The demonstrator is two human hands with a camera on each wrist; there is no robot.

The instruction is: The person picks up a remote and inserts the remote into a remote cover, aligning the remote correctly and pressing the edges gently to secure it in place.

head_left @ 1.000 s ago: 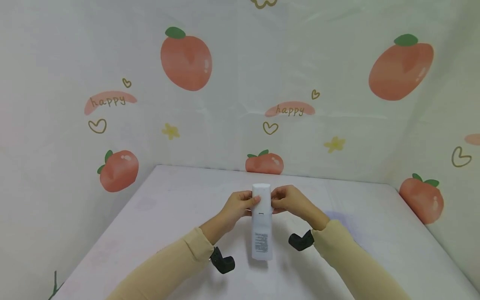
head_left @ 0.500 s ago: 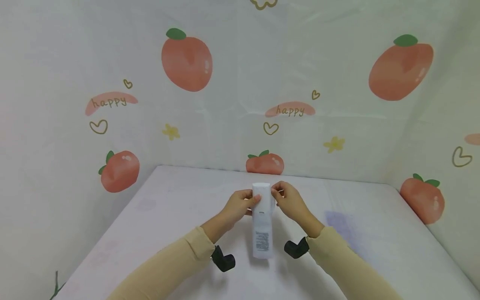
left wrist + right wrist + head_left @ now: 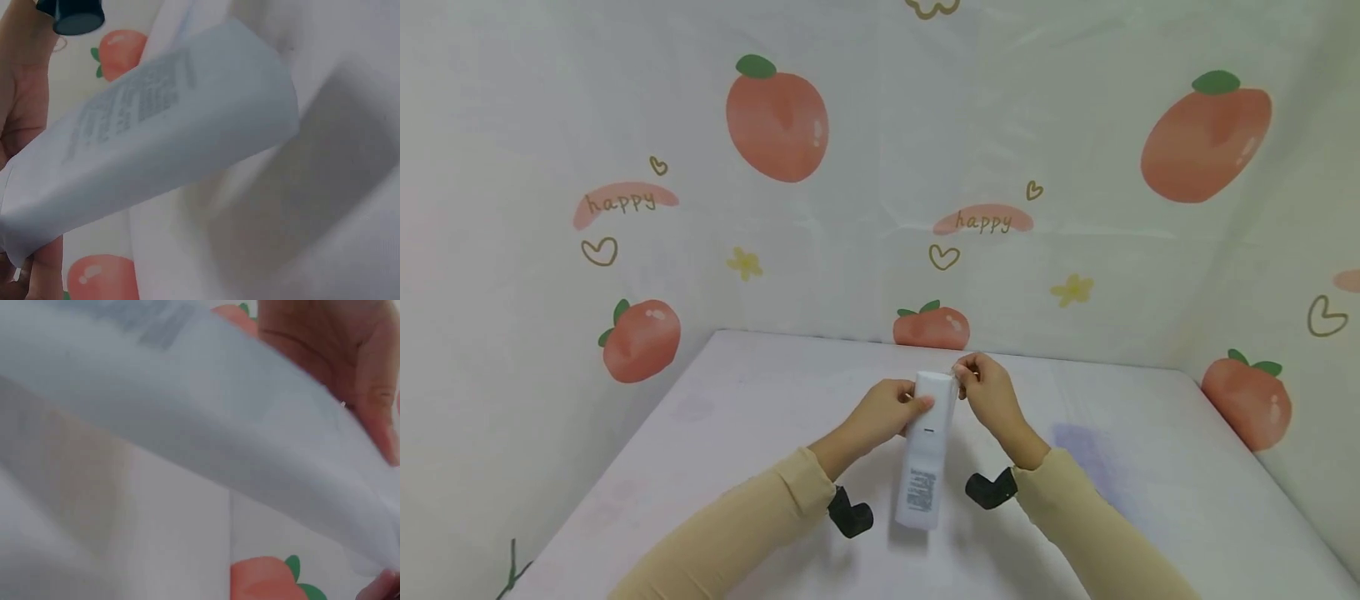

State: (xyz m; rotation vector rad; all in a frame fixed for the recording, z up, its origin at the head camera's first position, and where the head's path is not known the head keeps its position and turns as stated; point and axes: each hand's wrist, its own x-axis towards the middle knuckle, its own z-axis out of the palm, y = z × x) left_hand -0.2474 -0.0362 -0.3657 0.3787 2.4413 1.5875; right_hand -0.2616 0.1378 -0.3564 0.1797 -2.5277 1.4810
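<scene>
A white remote control [image 3: 925, 454] with a printed label hangs tilted above the table, its back towards the head camera. It appears to be in a thin translucent plastic sleeve [image 3: 952, 404]. My left hand [image 3: 891, 407] grips its upper part, thumb across the back and fingers behind. At the upper right corner, my right hand [image 3: 988, 387] pinches what looks like the edge of the sleeve; the pinch itself is too small to make out. The left wrist view shows the remote's lower end [image 3: 250, 87] close up. In the right wrist view, a fingertip [image 3: 378, 586] touches the film's corner.
Beneath the hands spreads a white table surface [image 3: 760, 400] with a faint purple patch [image 3: 1082, 450] on the right. A white cloth backdrop [image 3: 865, 208] printed with fruit stands behind. Black wrist cameras [image 3: 991, 489] jut inward from both sleeves.
My right hand has risen along the remote's right edge to its upper corner and pinches there. The remote has tilted, its top shifting right, and the left hand has moved slightly right with it.
</scene>
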